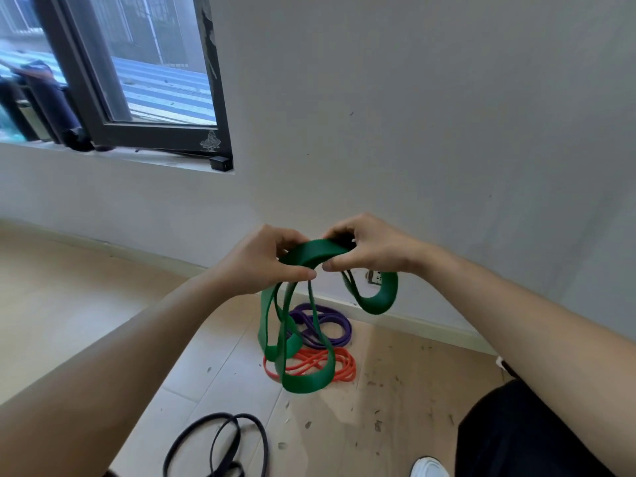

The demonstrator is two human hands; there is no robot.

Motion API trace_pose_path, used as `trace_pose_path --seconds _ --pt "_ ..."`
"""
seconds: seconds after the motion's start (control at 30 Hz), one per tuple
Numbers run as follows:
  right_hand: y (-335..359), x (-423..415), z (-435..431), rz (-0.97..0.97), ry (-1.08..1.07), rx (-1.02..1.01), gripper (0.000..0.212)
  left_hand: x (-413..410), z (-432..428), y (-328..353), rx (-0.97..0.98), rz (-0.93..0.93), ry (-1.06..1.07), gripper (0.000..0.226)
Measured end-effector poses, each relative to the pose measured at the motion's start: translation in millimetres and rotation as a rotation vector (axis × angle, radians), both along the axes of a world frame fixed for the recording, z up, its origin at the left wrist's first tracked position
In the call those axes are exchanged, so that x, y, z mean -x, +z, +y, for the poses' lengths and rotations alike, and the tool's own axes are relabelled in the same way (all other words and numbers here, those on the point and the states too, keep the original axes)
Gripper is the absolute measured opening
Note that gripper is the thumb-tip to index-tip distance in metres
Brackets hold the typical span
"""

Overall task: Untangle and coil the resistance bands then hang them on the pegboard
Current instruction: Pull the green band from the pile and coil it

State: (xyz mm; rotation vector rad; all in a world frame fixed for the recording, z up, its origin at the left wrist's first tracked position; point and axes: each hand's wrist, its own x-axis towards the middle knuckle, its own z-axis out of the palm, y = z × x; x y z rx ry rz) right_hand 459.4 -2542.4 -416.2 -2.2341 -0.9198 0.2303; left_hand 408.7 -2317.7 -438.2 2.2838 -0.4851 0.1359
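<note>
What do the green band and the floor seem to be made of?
The green band: probably latex rubber, matte; it hangs in limp flat loops from the left hand and right hand. The floor: looks like pale tile, slightly glossy, with straight joint lines.

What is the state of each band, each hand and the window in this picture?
green band: held up by both hands, loops hanging down, still twisted
left hand: grips the green band
right hand: grips the green band
purple band: lying on the floor, loosely heaped
orange band: lying on the floor beside the purple band
black band: lying on the floor in loose loops
window: seems ajar, hard to tell
</note>
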Motion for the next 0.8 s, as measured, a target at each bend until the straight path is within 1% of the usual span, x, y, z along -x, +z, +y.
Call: trace_pose_path --seconds 0.1,0.23,0.3,0.4,0.57,0.73,0.8 --pt "3 2 -2 0.009 -0.004 -0.022 0.024 1 7 -1 -0.055 0.037 0.044 0.037" --pt "4 2 -3 0.046 0.009 -0.060 0.023 3 11 -2 -0.021 0.088 0.032 0.032" --pt "4 4 -3 0.063 0.012 -0.122 0.023 5 7 -5 0.047 0.126 0.017 0.036" --pt "5 5 -3 0.086 0.002 -0.204 0.027 9 -1 -12 0.174 0.201 -0.006 0.049" --pt "6 6 -6 0.124 -0.038 -0.379 0.026 14 -14 -22 0.325 0.234 0.007 0.039" --pt "12 6 -13 0.171 -0.060 -0.532 0.019 13 -24 -26 0.512 0.297 0.004 0.043" --pt "13 4 -18 0.177 -0.082 -0.566 0.019 12 -27 -25 0.532 0.303 -0.008 0.044"
